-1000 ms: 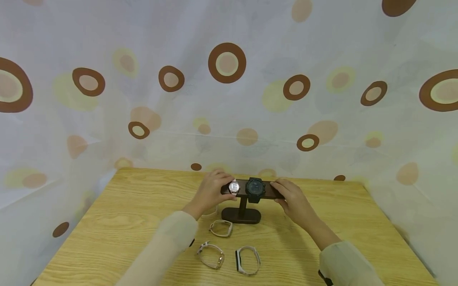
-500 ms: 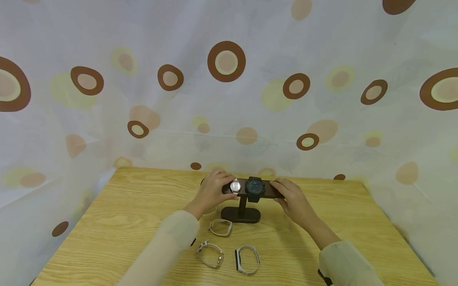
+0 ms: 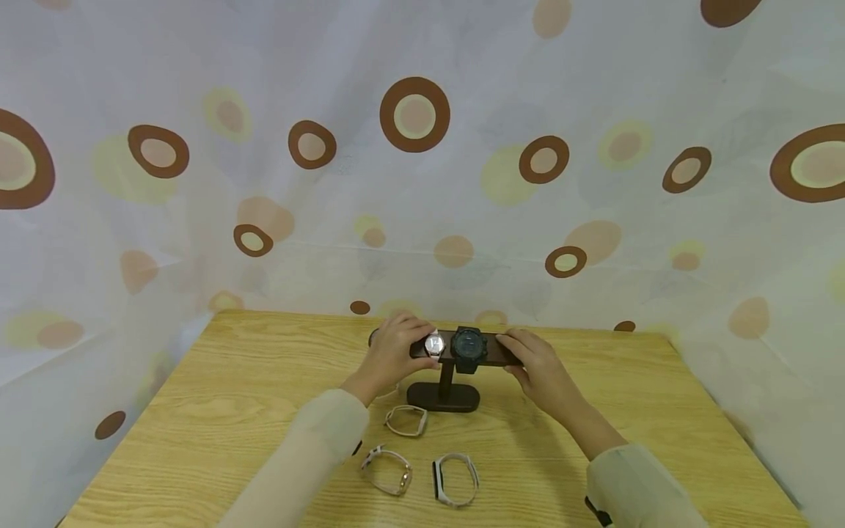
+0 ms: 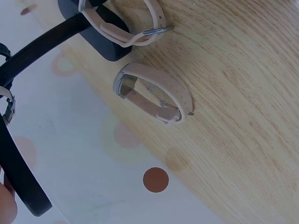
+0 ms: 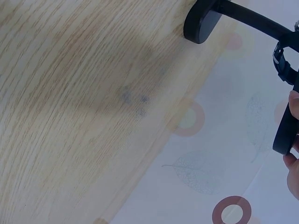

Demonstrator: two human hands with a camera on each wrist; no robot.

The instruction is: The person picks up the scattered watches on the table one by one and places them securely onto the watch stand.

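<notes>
A dark watch stand (image 3: 444, 397) with a horizontal bar stands near the table's back edge. On its bar sits a small wristwatch (image 3: 434, 345) with a silvery face, and to the right of that a bulky black watch (image 3: 468, 346). My left hand (image 3: 391, 353) pinches the small wristwatch, fingers at the bar's top edge and thumb below. The bar's left end pokes out beyond that hand. My right hand (image 3: 541, 372) grips the bar's right end between fingers and thumb. In the right wrist view, fingertips (image 5: 294, 105) overlap the bar's end.
Closed in loops on the wooden table (image 3: 231, 411) lie a pale band (image 3: 405, 422), a watch with a light strap (image 3: 388, 471) and a white-and-black fitness band (image 3: 455, 480). Another pale strap (image 3: 388, 394) is partly hidden behind my left wrist. A patterned cloth (image 3: 422, 191) hangs behind.
The small wristwatch has slid slightly right along the bar with my left hand, closer to the black watch. The bar's left end has come into view. My right hand keeps its hold.
</notes>
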